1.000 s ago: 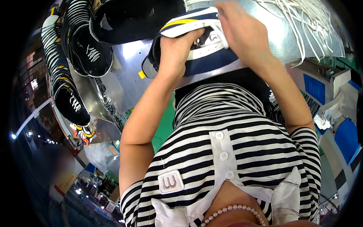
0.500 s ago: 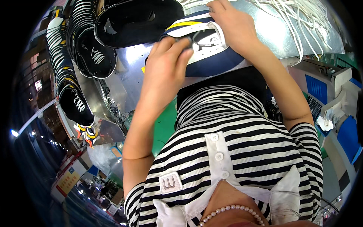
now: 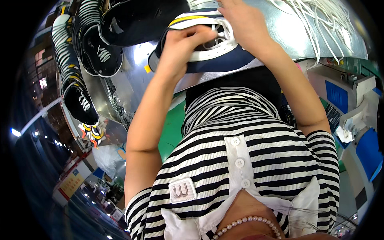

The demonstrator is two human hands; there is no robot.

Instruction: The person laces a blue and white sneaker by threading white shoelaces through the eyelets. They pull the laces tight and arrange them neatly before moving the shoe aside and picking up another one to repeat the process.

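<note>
A navy shoe upper (image 3: 222, 64) with white eyelet strips and a yellow stripe lies on the metal worktable (image 3: 142, 60), close to its near edge. White lace (image 3: 219, 41) shows in its throat. My left hand (image 3: 179, 48) reaches over the heel opening, thumb and forefinger closed together at the throat beside the lace; what sits between the fingertips is hidden. Across the toe end lies my right hand (image 3: 245, 30), its fingers curled over the far edge, holding the upper.
Loose white laces (image 3: 320, 24) spread over the table's far right. A large black shoe upper (image 3: 140, 24) rests at the back left. Rows of nested uppers, one striped stack (image 3: 66, 44) among them, stand farther left. A grey machine with a blue panel (image 3: 336, 94) is at right.
My left hand has moved right and deeper into the throat, its thumb and forefinger now closed together. The right hand stays on the toe end.
</note>
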